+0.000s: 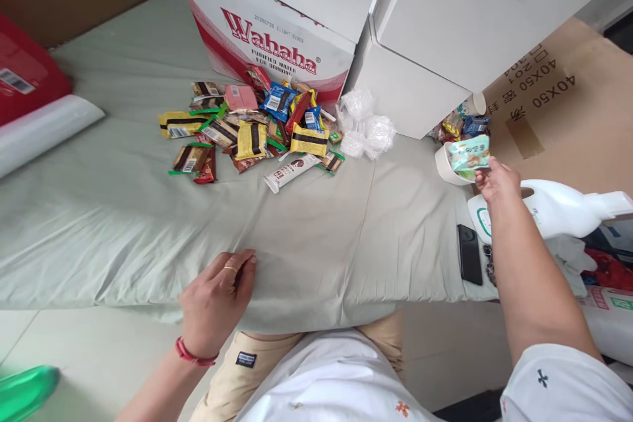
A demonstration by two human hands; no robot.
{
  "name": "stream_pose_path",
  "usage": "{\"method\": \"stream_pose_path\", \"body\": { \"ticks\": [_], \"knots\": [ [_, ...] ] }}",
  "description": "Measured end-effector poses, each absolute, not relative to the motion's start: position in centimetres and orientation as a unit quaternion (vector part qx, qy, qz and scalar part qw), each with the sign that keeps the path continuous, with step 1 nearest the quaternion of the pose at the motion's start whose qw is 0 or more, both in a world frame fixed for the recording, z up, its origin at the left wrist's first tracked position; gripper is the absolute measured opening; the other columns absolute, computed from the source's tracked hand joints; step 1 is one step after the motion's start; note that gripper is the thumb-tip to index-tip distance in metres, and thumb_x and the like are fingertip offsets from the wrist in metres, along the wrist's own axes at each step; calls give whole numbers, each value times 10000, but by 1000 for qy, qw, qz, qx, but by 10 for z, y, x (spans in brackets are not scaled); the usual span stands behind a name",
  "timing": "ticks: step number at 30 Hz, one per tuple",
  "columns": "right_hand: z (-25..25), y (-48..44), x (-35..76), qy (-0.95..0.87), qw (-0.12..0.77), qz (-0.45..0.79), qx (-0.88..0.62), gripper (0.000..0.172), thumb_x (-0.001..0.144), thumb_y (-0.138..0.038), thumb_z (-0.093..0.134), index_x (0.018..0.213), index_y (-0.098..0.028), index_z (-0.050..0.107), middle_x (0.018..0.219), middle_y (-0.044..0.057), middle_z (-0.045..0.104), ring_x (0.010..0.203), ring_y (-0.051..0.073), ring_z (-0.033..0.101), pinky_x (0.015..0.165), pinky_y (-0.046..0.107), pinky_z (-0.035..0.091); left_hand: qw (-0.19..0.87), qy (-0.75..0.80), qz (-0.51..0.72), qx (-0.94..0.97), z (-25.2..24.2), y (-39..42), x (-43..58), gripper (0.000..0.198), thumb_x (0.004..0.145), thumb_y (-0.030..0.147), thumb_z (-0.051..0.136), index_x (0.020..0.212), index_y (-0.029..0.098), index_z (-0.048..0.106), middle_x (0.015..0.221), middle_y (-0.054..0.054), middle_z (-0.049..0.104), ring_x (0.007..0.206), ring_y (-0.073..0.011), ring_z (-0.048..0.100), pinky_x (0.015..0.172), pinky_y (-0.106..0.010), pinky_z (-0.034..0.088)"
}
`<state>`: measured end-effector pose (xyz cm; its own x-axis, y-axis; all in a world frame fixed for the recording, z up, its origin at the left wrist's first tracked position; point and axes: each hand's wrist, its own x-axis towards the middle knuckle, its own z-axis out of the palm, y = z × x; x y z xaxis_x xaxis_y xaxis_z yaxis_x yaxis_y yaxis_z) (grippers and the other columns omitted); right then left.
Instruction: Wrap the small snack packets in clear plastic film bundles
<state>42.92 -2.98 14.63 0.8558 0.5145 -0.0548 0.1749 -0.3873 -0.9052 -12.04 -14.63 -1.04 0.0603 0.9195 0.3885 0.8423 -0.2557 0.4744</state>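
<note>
Fingers (485, 179) of the right hand (500, 180) pinch a teal packet (469, 150) by its near right corner, the thumb and fingertips closed together on the edge. From that pinch the packet stretches away and to the left, its free end pointing left; its long axis lies nearly sideways across the view, rising slightly at the right, with one printed broad face turned to the camera. It is over the opening of a white bowl (448, 173), just beyond and left of the fingertips; whether it touches the rim cannot be told. Small wrapped items (475, 125) sit farther out beyond the fingers. A white jug (556, 208) lies on its side just right of the wrist, its neck pointing right, and a dark phone (469, 254) lies nearer the body, below the fingers.

Well to the left, the left hand (217, 300) rests at the edge of the green-grey cloth (316, 231), fingers curled and pressed together with the thumb alongside; whether they grip the cloth cannot be told. Beyond those fingers lies a pile of wrapped snacks (251, 140), with crumpled clear plastic (368, 128) to its right.
</note>
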Motion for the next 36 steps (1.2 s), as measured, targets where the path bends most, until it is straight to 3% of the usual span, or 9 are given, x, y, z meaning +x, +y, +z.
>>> {"method": "stream_pose_path", "body": {
  "ticks": [3,7,10,13,16,21,29,33,36],
  "knots": [
    [135,-32,438,-207,492,176,-827,252,962,-271,549,728,-215,474,631,-8,560,490,43,443,488,234,357,64,605,317,728,-13,-146,-119,188,997,257,563,990,213,746,849,-29,767,677,-166,705,520,-265,407],
    [70,-65,395,-272,455,235,-815,240,758,-349,757,773,-184,584,636,-28,595,465,62,407,435,200,316,121,575,350,730,-11,-147,-132,229,992,191,515,1084,219,722,944,-26,778,747,-163,733,621,-258,511],
    [28,-92,350,-339,414,284,-796,291,710,-424,777,809,-163,690,592,-37,573,474,83,403,440,216,280,139,561,381,721,-3,-143,-142,263,934,109,472,947,232,704,1040,-32,777,838,-181,745,739,-286,551],
    [16,-99,324,-447,343,307,-767,338,747,-494,753,825,-166,742,584,-25,577,532,110,443,503,235,322,144,537,414,721,4,-133,-143,293,830,32,418,692,231,583,881,-7,746,758,-163,702,704,-283,524],
    [25,-81,319,-526,306,280,-743,370,839,-525,652,877,-170,748,612,-19,580,562,121,451,555,252,346,175,530,404,725,3,-122,-135,275,737,8,395,622,226,518,667,24,632,592,-131,597,601,-252,465],
    [55,-17,307,-569,320,174,-737,331,879,-473,611,886,-168,739,691,17,654,598,135,493,633,279,403,142,551,319,757,-10,-118,-121,233,703,20,436,600,215,509,673,3,628,589,-139,565,576,-250,418],
    [84,119,243,-625,339,20,-703,221,857,-366,681,1018,-215,690,1108,102,681,936,208,617,990,418,458,99,525,355,767,-16,-121,-123,255,681,-30,414,615,208,476,655,15,572,570,-124,516,563,-234,409],
    [77,158,233,-579,395,67,-710,291,709,-365,846,803,-283,584,986,79,644,997,295,616,918,481,482,114,520,364,765,-15,-121,-122,257,664,-33,409,619,210,481,657,12,568,575,-125,518,572,-235,415],
    [70,155,238,-554,478,100,-674,286,746,-367,800,773,-285,527,912,52,605,979,269,601,822,403,494,152,514,383,753,-14,-123,-124,256,660,-24,398,619,210,495,661,8,580,585,-126,532,586,-236,425]
  ]
}}
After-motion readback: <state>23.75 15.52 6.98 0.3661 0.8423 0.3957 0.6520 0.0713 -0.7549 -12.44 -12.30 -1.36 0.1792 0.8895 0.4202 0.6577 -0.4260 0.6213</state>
